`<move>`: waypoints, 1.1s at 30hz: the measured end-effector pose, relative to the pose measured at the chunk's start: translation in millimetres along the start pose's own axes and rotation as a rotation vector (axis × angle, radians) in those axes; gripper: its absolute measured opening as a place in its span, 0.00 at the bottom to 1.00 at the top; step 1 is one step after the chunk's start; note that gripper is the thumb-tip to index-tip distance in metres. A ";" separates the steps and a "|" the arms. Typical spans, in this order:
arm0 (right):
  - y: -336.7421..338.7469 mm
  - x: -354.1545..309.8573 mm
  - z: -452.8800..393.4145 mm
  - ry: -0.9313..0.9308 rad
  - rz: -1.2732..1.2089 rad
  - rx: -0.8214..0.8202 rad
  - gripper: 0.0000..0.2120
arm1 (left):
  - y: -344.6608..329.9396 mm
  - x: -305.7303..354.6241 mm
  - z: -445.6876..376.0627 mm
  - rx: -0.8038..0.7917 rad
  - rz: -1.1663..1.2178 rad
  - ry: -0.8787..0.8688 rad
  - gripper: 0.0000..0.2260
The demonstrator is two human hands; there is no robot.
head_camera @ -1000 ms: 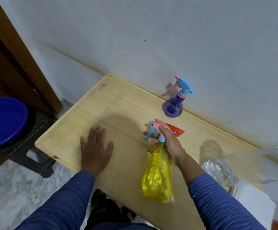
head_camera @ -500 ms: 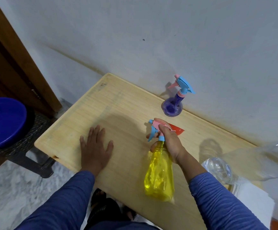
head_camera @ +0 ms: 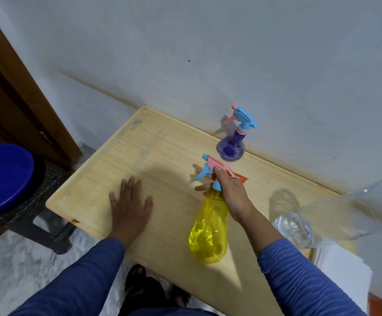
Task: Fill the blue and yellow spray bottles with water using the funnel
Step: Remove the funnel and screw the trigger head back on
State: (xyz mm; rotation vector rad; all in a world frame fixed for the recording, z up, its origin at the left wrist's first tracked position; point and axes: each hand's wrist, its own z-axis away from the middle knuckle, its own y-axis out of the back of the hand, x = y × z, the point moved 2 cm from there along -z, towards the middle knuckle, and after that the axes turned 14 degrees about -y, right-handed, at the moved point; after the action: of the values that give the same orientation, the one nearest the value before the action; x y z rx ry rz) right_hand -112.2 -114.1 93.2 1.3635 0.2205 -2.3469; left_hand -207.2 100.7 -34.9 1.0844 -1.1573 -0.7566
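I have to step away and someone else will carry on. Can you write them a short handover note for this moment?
Left hand: flat on the table, holding nothing.
Right hand: gripping the neck of the yellow spray bottle, spray head on.
Blue spray bottle: upright by the wall, spray head on.
Red funnel: behind the right hand, mostly hidden.
Clear water bottle: to the right.
Done: no filling visible.
Left: remove both spray heads, fill each bottle through the funnel.

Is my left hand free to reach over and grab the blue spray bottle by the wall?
Probably yes. The left hand lies flat and holds nothing, and bare table stretches between it and the blue spray bottle. The right hand and yellow bottle sit just beside that path.
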 end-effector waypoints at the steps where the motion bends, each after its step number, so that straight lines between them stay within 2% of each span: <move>1: 0.1 -4.6 1.2 0.029 -0.022 0.006 0.14 | 0.6 3.3 -0.8 -0.019 0.020 -0.010 0.28; 3: 0.2 -12.9 2.4 0.081 -0.062 0.026 0.12 | 4.4 19.3 -2.6 -0.014 0.133 -0.103 0.32; 5: -0.1 -21.1 3.5 0.119 -0.098 0.038 0.10 | 10.3 44.5 -1.2 -0.014 0.402 -0.231 0.35; 7: 1.6 -28.4 3.8 0.161 -0.128 0.035 0.12 | 19.8 70.3 2.2 -0.057 0.705 -0.300 0.31; 9: 3.2 -38.9 6.6 0.200 -0.179 0.023 0.12 | 30.9 90.4 2.6 -0.085 0.823 -0.346 0.27; 13: 6.5 -60.5 10.1 0.269 -0.189 0.045 0.15 | 52.4 113.9 -8.3 -0.033 0.818 -0.424 0.37; 18: 11.2 -76.3 9.8 0.375 -0.018 0.248 0.29 | 68.1 124.7 -25.2 0.074 0.903 -0.354 0.36; 21: 9.5 -64.4 8.7 0.388 0.007 0.243 0.35 | 79.7 129.0 -37.6 0.157 0.919 -0.290 0.34; 25: 2.3 -48.2 0.9 0.367 0.142 0.280 0.27 | 91.1 126.6 -61.4 0.216 0.936 -0.314 0.31; 33: -6.9 -65.5 -40.4 0.325 0.079 0.342 0.24 | 96.6 99.7 -115.4 0.082 0.971 -0.417 0.27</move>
State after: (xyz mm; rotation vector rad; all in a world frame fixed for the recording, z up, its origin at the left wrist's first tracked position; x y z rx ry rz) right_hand -54.6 -76.5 128.5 1.8778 -0.1486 -2.1550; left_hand -75.3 73.5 85.3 0.3135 -1.8601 -0.1521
